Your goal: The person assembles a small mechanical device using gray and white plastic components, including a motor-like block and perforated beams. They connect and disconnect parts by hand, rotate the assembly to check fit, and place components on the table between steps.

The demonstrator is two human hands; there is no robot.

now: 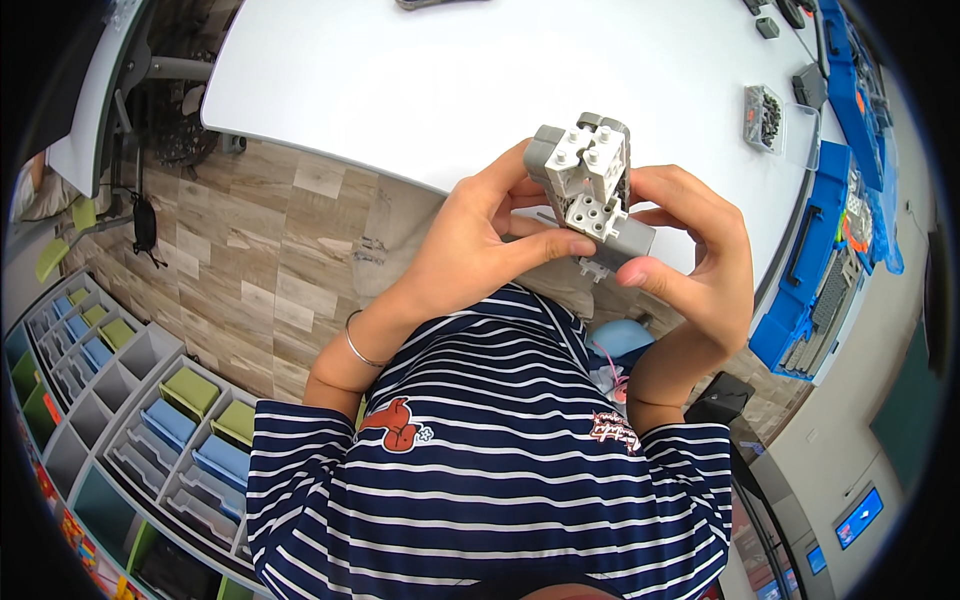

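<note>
Between my two hands is a grey and white assembly of plastic building-kit parts [592, 215], raised above the near edge of the white table [400, 90]. Studded white pieces form its upper part, and a plain grey block sits at its lower right. My left hand [490, 225] grips it from the left, thumb pressed against the white holed piece at the front. Around the grey block curl the fingers of my right hand [700, 240], with the thumb at its lower corner. Fingers behind the assembly are partly hidden.
A clear box of small dark parts [764, 118] stands on the table's right side. Farther right are blue cases [800, 270] with grey pieces inside. Shelves with green and blue bins [190, 395] stand at lower left, beside the wood-patterned floor [290, 220].
</note>
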